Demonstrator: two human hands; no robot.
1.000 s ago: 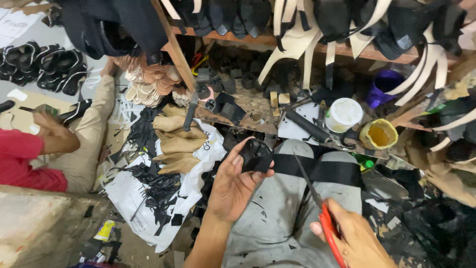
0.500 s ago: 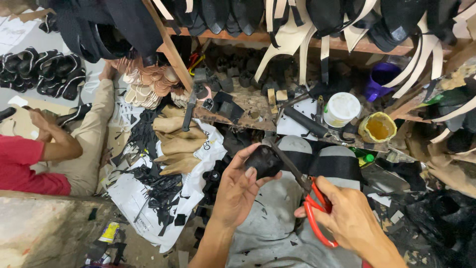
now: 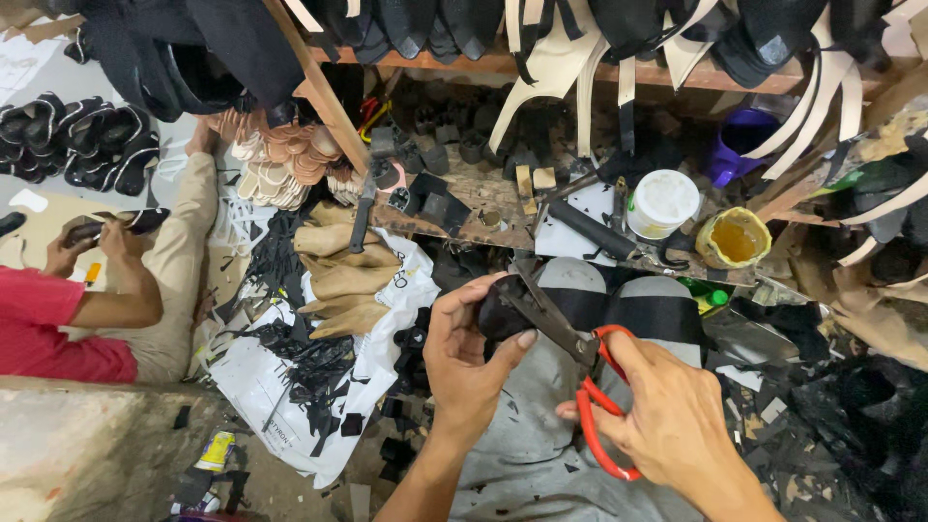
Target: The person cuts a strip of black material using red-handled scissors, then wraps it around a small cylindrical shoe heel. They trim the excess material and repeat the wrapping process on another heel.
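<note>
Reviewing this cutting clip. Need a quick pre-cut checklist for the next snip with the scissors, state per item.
1. Left hand grips the small black piece: ok.
2. Right hand has fingers through the red-handled metal scissors: ok.
3. Blades at the piece's edge: ok.
4. Left thumb clear of the blades: not ok, it lies right beside them.
5. Blade opening: cannot tell.
6. Person in the red shirt away from the scissors: ok.
</note>
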